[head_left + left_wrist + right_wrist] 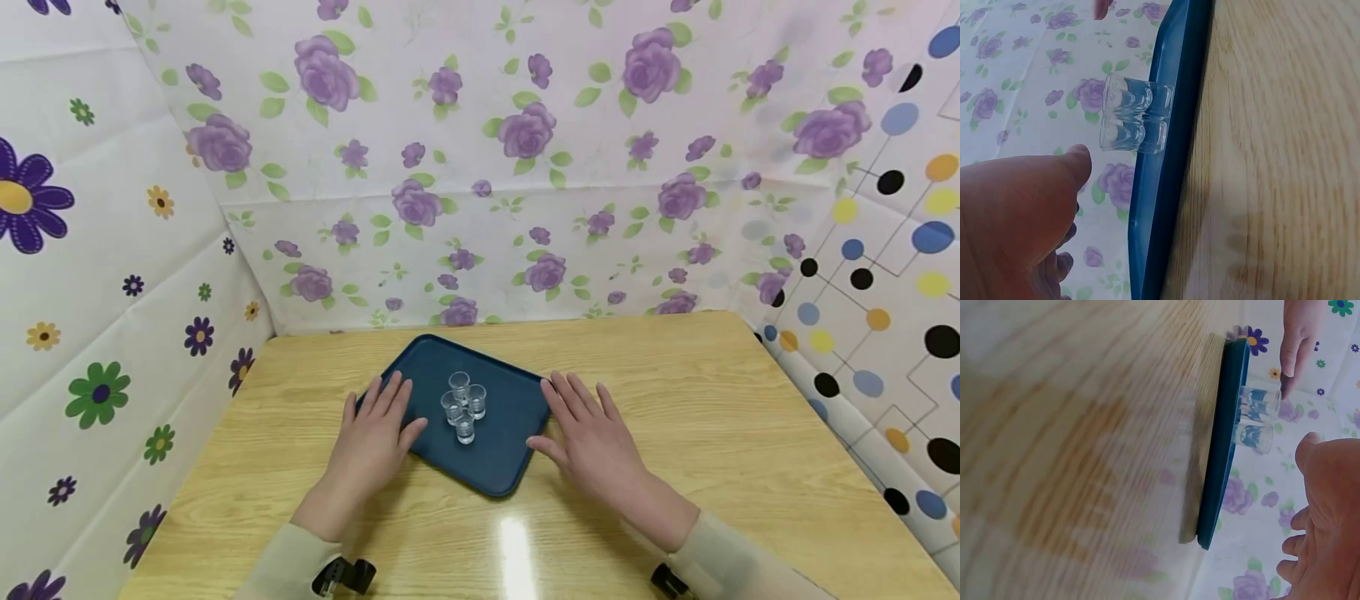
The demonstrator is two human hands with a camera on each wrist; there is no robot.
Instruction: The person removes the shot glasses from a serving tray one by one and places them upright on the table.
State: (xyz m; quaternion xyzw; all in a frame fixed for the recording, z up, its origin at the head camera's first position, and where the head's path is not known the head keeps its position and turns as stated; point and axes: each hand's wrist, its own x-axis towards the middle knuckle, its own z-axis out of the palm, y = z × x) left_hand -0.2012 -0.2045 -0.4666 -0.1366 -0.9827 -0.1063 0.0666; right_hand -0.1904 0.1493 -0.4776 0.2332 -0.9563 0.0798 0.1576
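Left hand (372,437) open and holding nothing, with straight fingers pointing away over the left corner of the blue tray (491,467) and thumb stretched toward the middle. Right hand (596,446) likewise open and free, with fingertips just beside the tray's right corner and thumb near its right edge. Both raised above the surface (660,383), judging by the wrist views; no contact with the tray to be seen there, though hard to rule out. Between the two, on the tray and near its middle, four small clear glasses (454,408), all upright and grouped in a tight diamond. Nearer to the left hand: just past its thumb tip, to the right and slightly forward. From the right hand, to the left and slightly forward, across a wider bare strip of tray. Tray set askew, with longer sides seeming to run from far left to near right, square to neither hand.
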